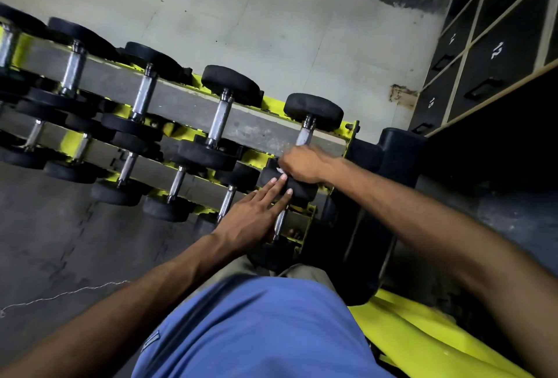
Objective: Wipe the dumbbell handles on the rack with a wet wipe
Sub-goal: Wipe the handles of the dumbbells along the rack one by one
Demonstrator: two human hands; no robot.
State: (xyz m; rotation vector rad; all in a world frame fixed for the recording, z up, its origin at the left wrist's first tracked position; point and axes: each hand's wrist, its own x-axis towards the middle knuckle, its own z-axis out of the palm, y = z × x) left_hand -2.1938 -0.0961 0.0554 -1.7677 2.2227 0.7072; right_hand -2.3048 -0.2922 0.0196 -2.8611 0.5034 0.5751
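Progress looks early: right hand [302, 164] clamps wet wipe [279, 170] round rightmost handle [305, 136]; left hand [250, 214] lies with fingers straight; other handles [220, 118] remain.

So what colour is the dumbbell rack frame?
Bright yellow-green rack frame, clearest in the head view.

Our right hand [302, 164] grips a white wet wipe [279, 170] round the handle [305, 136] of the dumbbell [314, 110] at the right end of the rack [351, 133]; our left hand [256, 211] lays straight fingers [273, 184] on its near head [302, 193].
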